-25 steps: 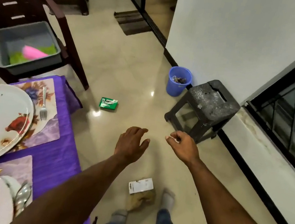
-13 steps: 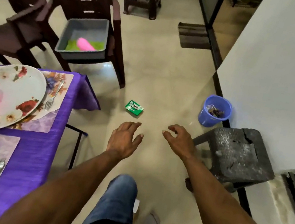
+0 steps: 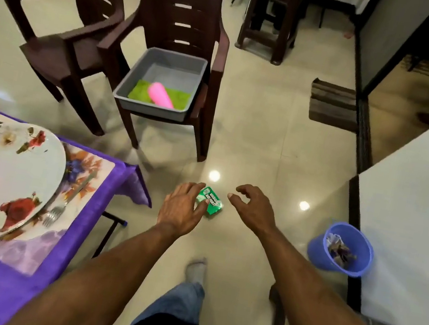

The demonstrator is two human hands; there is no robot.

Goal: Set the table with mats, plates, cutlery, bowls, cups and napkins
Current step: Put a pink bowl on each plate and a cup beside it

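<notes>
Fetch step judged in hand. Left hand [image 3: 181, 211] and right hand [image 3: 252, 210] held empty, fingers loose, short of grey tub [image 3: 164, 67]. Pink cup [image 3: 160, 94] and green napkin [image 3: 179, 97] lie inside tub; reach into it needed next.

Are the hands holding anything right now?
No, nothing. Both the left hand and the right hand are empty, fingers loose. The green packet lies on the floor, seen past the left fingers.

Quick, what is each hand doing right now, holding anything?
Left hand: open, holding nothing; it only overlaps the green packet on the floor.
Right hand: open, fingers loosely curled, empty.
</notes>
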